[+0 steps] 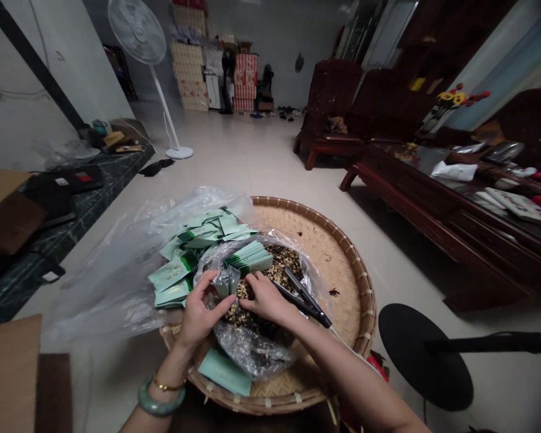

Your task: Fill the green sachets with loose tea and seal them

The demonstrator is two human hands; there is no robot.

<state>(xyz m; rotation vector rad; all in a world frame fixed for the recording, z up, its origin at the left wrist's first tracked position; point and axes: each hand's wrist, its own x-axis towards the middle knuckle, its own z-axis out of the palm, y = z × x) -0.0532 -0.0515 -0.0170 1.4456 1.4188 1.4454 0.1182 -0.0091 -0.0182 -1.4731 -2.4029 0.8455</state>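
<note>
Small clear pouch (226, 281) pinched between left hand (202, 316) thumb and fingertips, just beside right hand (265, 299), its fingers bunched, tips pressed into dried herbs (277, 267). Herbs fill clear plastic bag (252, 355), bundled green sachets (247, 257) resting on them. Loose green sachets (175, 270) heaped beside bag; black tongs (304, 297) right of right hand; round bamboo tray (342, 264) beneath all.

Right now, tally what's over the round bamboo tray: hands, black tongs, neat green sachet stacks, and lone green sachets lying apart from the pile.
Hands (left hand, right hand): 2
Black tongs: 1
Neat green sachet stacks: 1
Lone green sachets: 1
Total: 5
</note>
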